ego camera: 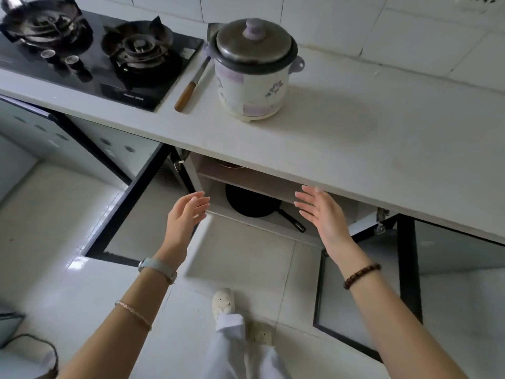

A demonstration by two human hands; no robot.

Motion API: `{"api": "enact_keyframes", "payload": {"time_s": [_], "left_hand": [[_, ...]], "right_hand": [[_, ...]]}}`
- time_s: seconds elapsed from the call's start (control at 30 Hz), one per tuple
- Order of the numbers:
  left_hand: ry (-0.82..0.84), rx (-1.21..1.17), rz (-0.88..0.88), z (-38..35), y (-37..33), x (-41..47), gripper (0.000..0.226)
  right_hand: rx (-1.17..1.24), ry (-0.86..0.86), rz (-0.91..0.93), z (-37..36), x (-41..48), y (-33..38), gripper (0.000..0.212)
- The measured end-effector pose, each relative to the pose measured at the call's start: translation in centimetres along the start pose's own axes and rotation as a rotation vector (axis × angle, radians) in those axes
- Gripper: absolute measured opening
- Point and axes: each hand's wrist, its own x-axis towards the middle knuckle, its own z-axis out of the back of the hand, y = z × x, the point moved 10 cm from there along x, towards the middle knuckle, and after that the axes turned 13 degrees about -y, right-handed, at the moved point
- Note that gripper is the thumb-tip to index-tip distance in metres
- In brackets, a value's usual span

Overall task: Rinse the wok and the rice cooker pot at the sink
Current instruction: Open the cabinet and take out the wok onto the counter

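A black wok (252,202) with a long black handle lies on the bottom shelf of the open cabinet under the counter. A white rice cooker (252,77) with purple flowers and a metal lid stands on the counter above it; its inner pot is hidden. My left hand (185,217) reaches toward the cabinet, fingers relaxed and empty, just left of the wok. My right hand (322,212) is stretched out with straight fingers, empty, to the right of the wok's handle and just under the counter edge.
Two cabinet doors (128,212) (407,269) with black frames stand open on either side of me. A gas hob (90,53) sits at the back left, a wooden-handled knife (191,87) beside it. The white counter (355,138) overhangs the shelf. My feet stand on the tiled floor.
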Motion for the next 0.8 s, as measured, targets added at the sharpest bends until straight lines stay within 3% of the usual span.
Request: {"api": "enact_keyframes", "payload": {"time_s": [0.3,0.57,0.8], "left_hand": [[0.023,-0.026,0.117,-4.4,14.5,6.1,0.024],[0.235,-0.124,0.126,-12.3,26.9,14.1,0.026],[0.326,-0.116,0.098,-18.1,38.2,20.1,0.027]], "right_hand": [[0.022,-0.051,-0.073,-2.5,7.7,-13.8,0.039],[-0.001,-0.079,0.005,-4.6,18.3,-26.7,0.037],[0.019,-0.17,0.072,-4.5,27.3,-37.8,0.035]]}}
